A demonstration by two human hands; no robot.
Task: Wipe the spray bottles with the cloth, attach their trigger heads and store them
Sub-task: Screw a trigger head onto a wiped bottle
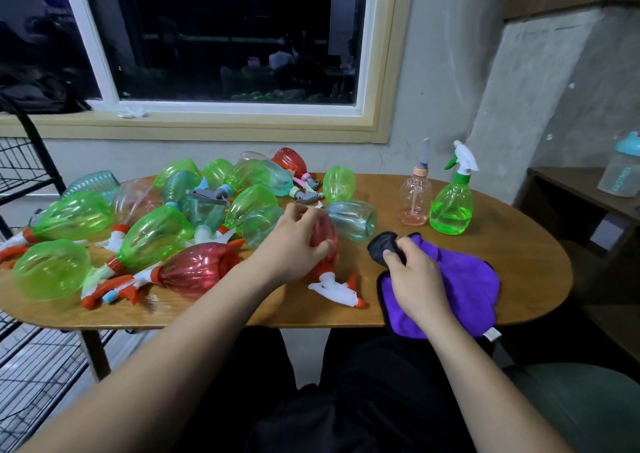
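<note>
A red spray bottle (327, 236) lies on the wooden table (519, 262) with its white and red trigger head (337, 290) pointing toward me. My left hand (294, 241) grips its body from the left. To its right lies a purple cloth (464, 290) with a black edge, hanging over the table's front edge. My right hand (415, 279) pinches the cloth's dark corner near the bottle.
Several green, red, teal and pink spray bottles (156, 231) lie heaped on the table's left half. A pink bottle (415, 200) and a green bottle (452, 203) stand upright at the back right. A wire rack (20, 175) stands at left, a side shelf (588, 189) at right.
</note>
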